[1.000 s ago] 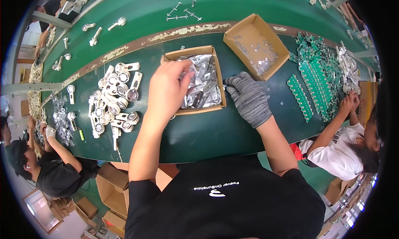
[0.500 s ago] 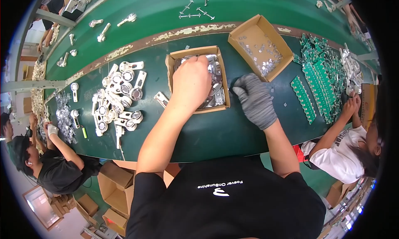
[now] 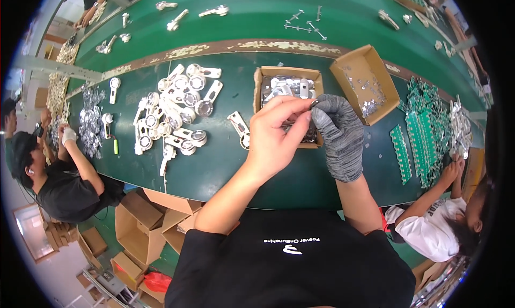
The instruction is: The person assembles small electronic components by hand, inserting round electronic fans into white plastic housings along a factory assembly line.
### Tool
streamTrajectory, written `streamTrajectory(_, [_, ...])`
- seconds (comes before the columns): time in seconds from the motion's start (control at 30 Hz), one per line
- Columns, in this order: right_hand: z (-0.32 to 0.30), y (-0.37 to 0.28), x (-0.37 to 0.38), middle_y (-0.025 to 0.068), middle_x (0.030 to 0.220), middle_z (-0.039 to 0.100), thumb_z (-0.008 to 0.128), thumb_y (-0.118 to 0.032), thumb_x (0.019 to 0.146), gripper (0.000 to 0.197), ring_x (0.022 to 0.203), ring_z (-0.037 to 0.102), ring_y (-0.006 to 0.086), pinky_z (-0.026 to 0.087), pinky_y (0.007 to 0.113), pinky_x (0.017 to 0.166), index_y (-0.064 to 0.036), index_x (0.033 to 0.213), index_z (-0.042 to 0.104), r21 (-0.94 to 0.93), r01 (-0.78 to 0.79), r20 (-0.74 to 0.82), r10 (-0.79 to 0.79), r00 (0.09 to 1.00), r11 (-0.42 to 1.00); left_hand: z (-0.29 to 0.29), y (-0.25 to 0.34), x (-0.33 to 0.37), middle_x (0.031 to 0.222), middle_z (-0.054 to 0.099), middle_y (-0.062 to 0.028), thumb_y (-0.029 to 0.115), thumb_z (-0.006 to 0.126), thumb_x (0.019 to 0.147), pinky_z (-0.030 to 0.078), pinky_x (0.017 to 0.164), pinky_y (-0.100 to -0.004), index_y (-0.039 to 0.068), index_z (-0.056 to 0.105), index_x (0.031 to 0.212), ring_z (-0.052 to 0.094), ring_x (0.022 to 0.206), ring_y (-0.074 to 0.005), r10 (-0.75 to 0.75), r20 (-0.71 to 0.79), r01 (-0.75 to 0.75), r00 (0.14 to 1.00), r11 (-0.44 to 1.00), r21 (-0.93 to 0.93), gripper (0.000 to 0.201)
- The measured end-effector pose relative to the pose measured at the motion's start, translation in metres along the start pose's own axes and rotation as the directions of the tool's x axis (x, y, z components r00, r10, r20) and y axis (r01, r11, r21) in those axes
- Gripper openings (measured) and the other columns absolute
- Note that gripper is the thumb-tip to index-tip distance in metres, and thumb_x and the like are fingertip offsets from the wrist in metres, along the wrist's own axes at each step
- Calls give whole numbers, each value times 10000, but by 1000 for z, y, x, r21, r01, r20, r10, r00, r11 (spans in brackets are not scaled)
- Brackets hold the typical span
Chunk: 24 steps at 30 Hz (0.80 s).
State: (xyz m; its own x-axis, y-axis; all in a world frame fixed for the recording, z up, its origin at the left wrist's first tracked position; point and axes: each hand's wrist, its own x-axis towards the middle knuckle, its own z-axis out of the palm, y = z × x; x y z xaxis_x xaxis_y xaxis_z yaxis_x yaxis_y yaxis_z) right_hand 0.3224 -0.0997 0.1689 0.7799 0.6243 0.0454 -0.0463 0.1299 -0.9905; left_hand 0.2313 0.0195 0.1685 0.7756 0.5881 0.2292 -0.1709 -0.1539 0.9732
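My bare left hand [image 3: 276, 136] and my grey-gloved right hand [image 3: 342, 139] meet in front of my chest, fingertips close together. Between the left thumb and forefinger sits a small dark piece [image 3: 314, 103], too small to name. The gloved fingers are curled closed against it; whether they grip anything else is hidden. Just behind and partly under both hands stands a cardboard box [image 3: 258, 91] filled with shiny metal parts [image 3: 292, 86]. Left of the left hand lies a white part with a round end [image 3: 239, 127].
A second cardboard box [image 3: 382, 75] with small metal pieces stands right. Green circuit boards [image 3: 421, 142] are heaped beyond it. White round-headed parts [image 3: 177, 107] pile up left. A green belt [image 3: 252, 26] runs behind. Co-workers sit at both sides.
My left hand has come out of the box of metal parts and now pinches a small dark piece. The gloved hand has met it. The view has shifted, moving the scene rightward.
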Motion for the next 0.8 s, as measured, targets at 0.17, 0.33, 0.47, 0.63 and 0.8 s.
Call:
streamTrajectory(0.17, [23, -1, 3, 60, 1077, 691, 694, 27, 939, 137, 959, 662, 120, 563, 263, 842, -12, 1065, 655, 71, 20, -20, -19, 1000, 997, -8, -10, -9, 1076, 689, -102, -82, 670, 910, 570, 779, -260, -16, 713, 1185, 695, 883, -143, -18, -108, -6, 994, 977, -214, 286])
streamTrajectory(0.33, [34, -5, 3, 61, 1107, 676, 706, -19, 936, 131, 992, 635, 126, 522, 271, 912, -22, 1055, 651, 114, -69, -4, 70, 998, 991, -17, -15, -12, 1093, 680, -104, -94, 671, 902, 562, 812, -267, -13, 711, 1190, 690, 920, -148, 42, -146, -74, 988, 973, -217, 302])
streamTrajectory(0.47, [39, -1, 4, 55, 1101, 671, 713, -23, 934, 151, 990, 632, 127, 519, 271, 909, -28, 1065, 639, 257, -128, 39, 122, 992, 958, -25, -15, -16, 1095, 671, -102, -97, 674, 897, 560, 812, -270, -15, 703, 1209, 680, 930, -149, 70, -148, -105, 987, 963, -246, 325])
streamTrajectory(0.63, [46, -5, 11, 84, 1096, 695, 678, 27, 948, 157, 991, 676, 144, 573, 271, 879, -14, 1088, 620, 252, -101, 34, 95, 995, 962, -36, -16, -11, 1098, 659, -108, -101, 686, 891, 556, 820, -272, -26, 681, 1247, 668, 933, -152, 191, -118, -217, 975, 935, -280, 363])
streamTrajectory(0.8, [50, -2, 19, 40, 1076, 683, 756, -80, 920, 212, 979, 658, 156, 555, 290, 892, -61, 1086, 625, 242, -216, 146, 185, 972, 946, -49, -10, -10, 1117, 654, -101, -101, 727, 885, 571, 857, -268, -38, 678, 1214, 674, 971, -148, 51, -68, -76, 996, 892, -445, 338])
